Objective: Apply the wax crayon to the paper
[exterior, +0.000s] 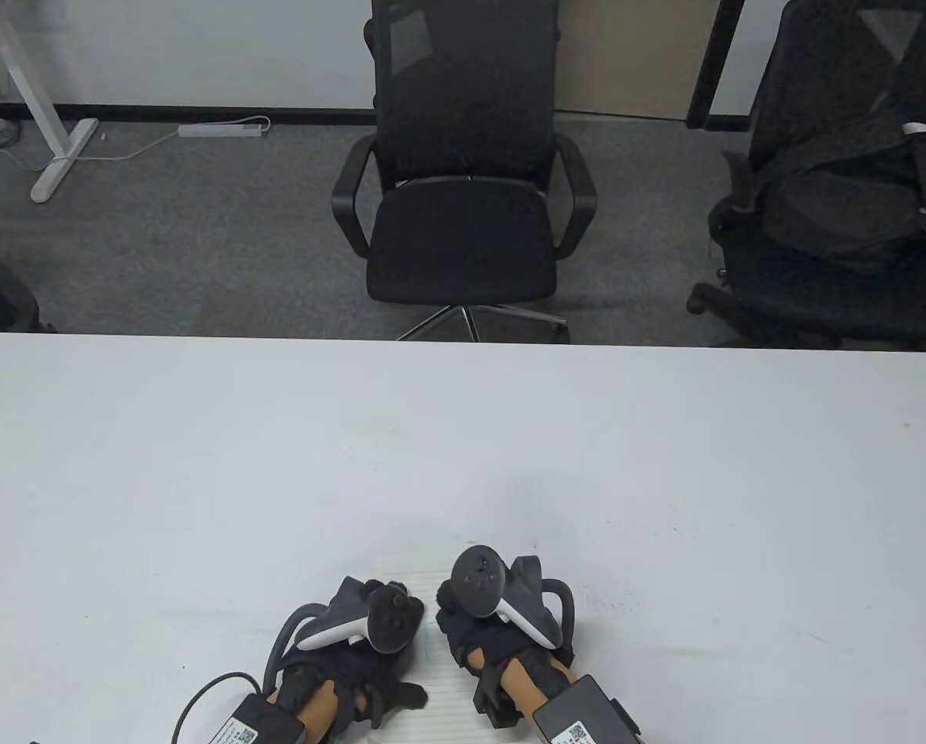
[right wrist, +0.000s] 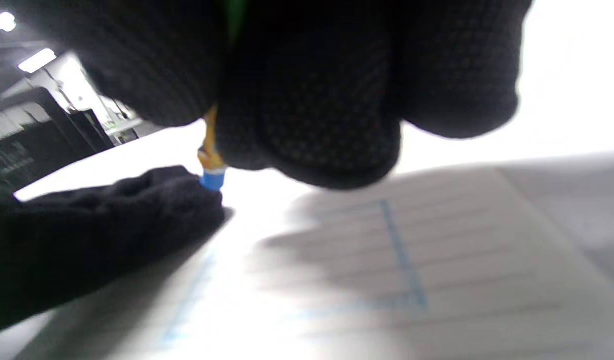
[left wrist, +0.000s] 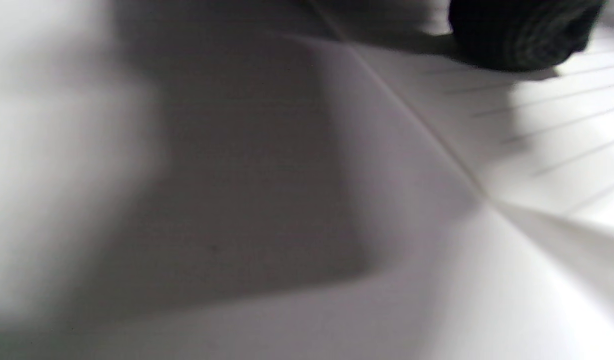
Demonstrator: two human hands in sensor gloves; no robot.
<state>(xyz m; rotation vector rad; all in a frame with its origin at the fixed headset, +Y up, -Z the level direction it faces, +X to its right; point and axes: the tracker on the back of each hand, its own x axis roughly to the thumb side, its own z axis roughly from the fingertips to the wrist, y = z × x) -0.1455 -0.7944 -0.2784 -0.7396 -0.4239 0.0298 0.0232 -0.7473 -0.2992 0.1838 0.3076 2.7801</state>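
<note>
A: Count?
B: One desk [exterior: 199, 465]. One lined paper [exterior: 432, 682] at its near edge. One crayon [right wrist: 211, 172], only a yellow-and-blue bit visible.
A: Hands?
B: Two: left hand [exterior: 354, 666], right hand [exterior: 486, 643]. One tracker each, two total.
A: Beyond the far edge?
B: Two full office chairs: one [exterior: 459, 194], another [exterior: 834, 201]. One power strip [exterior: 224, 130] on the floor.

White table [exterior: 199, 465]; black office chair [exterior: 463, 194] behind, 2nd chair [exterior: 842, 217] at right; power strip [exterior: 224, 129] on floor.
</note>
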